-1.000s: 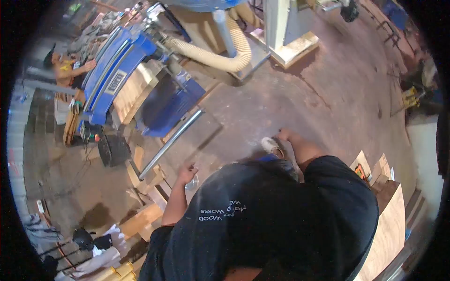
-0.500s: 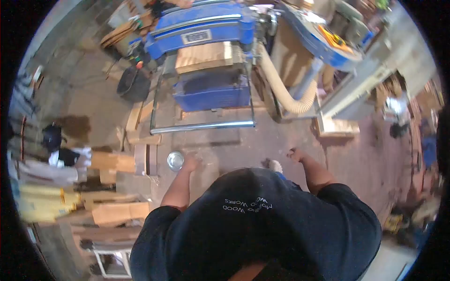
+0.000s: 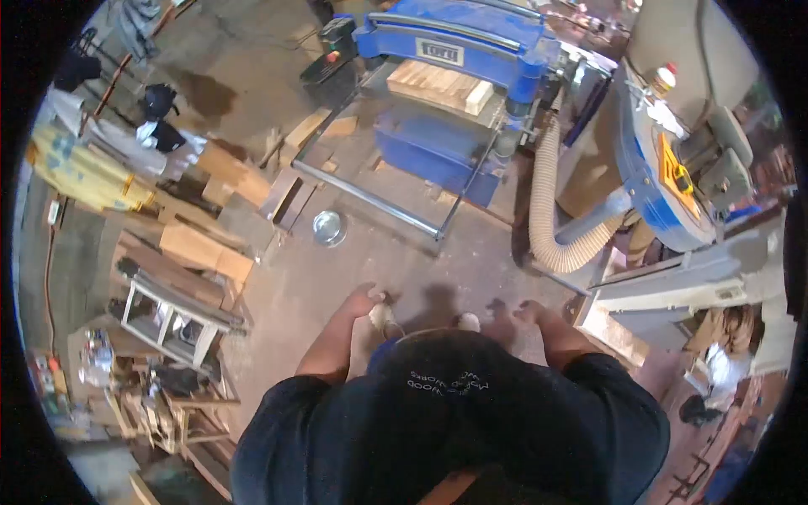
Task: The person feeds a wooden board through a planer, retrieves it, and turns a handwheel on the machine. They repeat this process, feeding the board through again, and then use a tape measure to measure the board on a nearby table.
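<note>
My left hand (image 3: 364,300) hangs in front of my body with its fingers apart, holding nothing. On the other side, my right hand (image 3: 528,311) also hangs free, fingers loosely spread and no object in them. Both are above the concrete floor (image 3: 421,273), near my shoes. A round shiny tin (image 3: 328,228) sits on the floor beyond my left hand. Further ahead stands a blue planer machine (image 3: 459,42), with a light wooden board (image 3: 439,84) on its bed. A metal bar frame (image 3: 370,200) sticks out from the machine towards me.
A ribbed beige hose (image 3: 545,194) bends beside a blue-edged machine table (image 3: 648,181) on the right. Wood pieces (image 3: 206,249) and a pale frame (image 3: 172,324) lie to the left. A wooden block (image 3: 619,330) rests near my right arm.
My view has turned, so the planer has shifted right across the picture. The person's hand seen at the planer earlier is out of view. Both my hands still hang free.
</note>
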`<state>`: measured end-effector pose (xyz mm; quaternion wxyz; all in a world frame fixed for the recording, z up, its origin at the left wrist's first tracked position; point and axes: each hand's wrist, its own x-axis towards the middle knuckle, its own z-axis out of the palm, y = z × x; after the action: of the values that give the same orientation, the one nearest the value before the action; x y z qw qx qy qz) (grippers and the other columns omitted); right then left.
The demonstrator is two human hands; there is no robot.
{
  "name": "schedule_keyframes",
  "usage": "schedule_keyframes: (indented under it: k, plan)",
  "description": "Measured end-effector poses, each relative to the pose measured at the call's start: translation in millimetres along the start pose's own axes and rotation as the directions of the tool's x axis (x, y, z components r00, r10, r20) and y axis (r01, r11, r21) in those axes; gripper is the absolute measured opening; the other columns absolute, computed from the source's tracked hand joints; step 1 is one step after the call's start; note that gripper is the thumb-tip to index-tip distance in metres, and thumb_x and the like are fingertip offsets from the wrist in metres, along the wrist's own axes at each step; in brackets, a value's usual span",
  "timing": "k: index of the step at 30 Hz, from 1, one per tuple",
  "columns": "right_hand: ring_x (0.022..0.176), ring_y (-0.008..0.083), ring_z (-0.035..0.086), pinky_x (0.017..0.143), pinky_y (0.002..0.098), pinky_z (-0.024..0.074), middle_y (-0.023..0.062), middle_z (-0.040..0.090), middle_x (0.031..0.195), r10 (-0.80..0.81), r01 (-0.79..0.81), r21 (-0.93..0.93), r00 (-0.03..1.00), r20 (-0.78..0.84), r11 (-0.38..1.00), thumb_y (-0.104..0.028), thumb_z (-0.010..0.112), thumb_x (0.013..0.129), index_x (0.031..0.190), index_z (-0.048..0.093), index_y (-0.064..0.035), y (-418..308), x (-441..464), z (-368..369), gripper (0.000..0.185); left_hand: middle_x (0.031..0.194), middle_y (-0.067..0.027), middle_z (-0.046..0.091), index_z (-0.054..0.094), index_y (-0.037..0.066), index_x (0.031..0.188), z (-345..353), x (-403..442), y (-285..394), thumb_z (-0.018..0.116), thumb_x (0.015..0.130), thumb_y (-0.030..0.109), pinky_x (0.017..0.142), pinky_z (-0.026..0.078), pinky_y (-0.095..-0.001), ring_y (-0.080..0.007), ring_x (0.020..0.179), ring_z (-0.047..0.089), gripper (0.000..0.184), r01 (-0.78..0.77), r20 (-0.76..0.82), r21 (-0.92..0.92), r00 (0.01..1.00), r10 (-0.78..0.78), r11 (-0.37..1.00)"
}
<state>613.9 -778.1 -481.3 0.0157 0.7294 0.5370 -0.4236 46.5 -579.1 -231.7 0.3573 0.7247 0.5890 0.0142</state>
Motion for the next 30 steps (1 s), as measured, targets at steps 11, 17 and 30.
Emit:
schedule_keyframes:
  k: [11,17,30]
  plan:
    - [0.102,0.0355,0.061,0.090,0.0407,0.0465,0.0252,0.062,0.109,-0.117,0.125,-0.063,0.986,0.118,0.990,-0.049,0.063,0.078,0.119,0.056,0.0027,-206,-41,-97,0.066,0.130,-0.0234,0.050,0.045,0.001,0.132,61,-100,-69,0.059,0.082,0.042,0.103,0.038,-0.0390,-0.0361,0.122,0.047,0.067,0.237,0.011,-0.062,0.972,-0.236,0.970]
    - [0.101,0.0351,0.061,0.090,0.0407,0.0470,0.0251,0.064,0.105,-0.277,0.284,-0.144,0.959,0.068,0.948,-0.046,0.061,0.079,0.123,0.053,0.0024,-261,-61,-88,0.065,0.126,-0.0253,0.053,0.046,-0.001,0.131,29,-102,-49,0.060,0.082,0.041,0.099,0.042,-0.0371,-0.0324,0.117,0.053,0.065,0.285,0.141,-0.238,0.956,-0.257,0.929]
    - [0.121,0.0367,0.048,0.104,0.0393,0.0361,0.0231,0.050,0.130,-0.027,0.047,-0.192,0.994,0.104,0.980,-0.046,0.060,0.078,0.127,0.052,0.0002,-191,-137,-69,0.068,0.114,-0.0235,0.062,0.056,-0.002,0.121,68,-94,-87,0.064,0.083,0.033,0.093,0.046,-0.0375,-0.0315,0.107,0.060,0.051,0.189,0.166,-0.240,0.974,-0.152,0.952]
